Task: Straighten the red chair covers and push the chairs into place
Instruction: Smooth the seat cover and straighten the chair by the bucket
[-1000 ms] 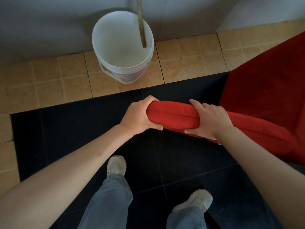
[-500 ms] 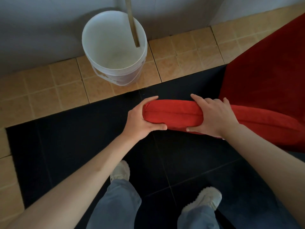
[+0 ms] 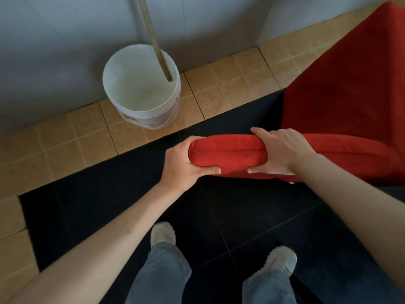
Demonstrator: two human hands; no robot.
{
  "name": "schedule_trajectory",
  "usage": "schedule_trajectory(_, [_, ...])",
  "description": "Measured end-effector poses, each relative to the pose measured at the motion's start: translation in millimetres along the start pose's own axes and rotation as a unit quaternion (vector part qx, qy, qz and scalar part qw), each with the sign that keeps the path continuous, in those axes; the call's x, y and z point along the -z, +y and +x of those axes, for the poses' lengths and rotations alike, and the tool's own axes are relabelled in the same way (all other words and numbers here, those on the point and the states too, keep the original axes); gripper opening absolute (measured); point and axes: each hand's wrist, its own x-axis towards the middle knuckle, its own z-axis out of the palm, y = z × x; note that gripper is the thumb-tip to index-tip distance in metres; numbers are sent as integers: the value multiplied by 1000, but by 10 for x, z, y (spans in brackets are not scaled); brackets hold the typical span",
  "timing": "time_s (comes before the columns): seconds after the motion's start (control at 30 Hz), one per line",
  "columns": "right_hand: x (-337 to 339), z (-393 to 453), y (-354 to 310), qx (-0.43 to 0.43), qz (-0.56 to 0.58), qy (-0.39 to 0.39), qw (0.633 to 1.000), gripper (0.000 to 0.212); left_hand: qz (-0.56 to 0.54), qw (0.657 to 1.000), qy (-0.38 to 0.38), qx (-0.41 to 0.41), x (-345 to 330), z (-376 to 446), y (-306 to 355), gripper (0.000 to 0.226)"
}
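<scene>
Fingers and thumbs of the left hand (image 3: 186, 163) and right hand (image 3: 282, 153) curl round the padded top edge of the red cloth chair cover (image 3: 228, 153), low in front of the person. I think the chair is being moved; next comes a steady push. Black floor tiles (image 3: 122, 194) lie below, with a white plastic bucket (image 3: 140, 88) by the grey wall (image 3: 54, 51).
</scene>
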Motion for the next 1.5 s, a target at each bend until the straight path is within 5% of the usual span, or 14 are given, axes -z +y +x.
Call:
schedule_trajectory(0.33, [745, -431, 635, -29, 16, 33, 999, 110, 98, 993, -4, -72, 136, 279, 1223, 77])
schedule_trajectory(0.83, [1711, -1646, 2084, -160, 111, 137, 971, 107, 229, 941, -85, -234, -153, 732, 3914, 71])
schedule_trajectory(1.23, [1544, -2669, 2945, -189, 162, 178, 952, 110, 242, 903, -153, -319, -911, 435, 5144, 84])
schedule_trajectory(1.5, [1508, -3302, 3274, -203, 185, 122, 954, 124, 222, 893, -212, -330, -1383, 136, 5629, 96])
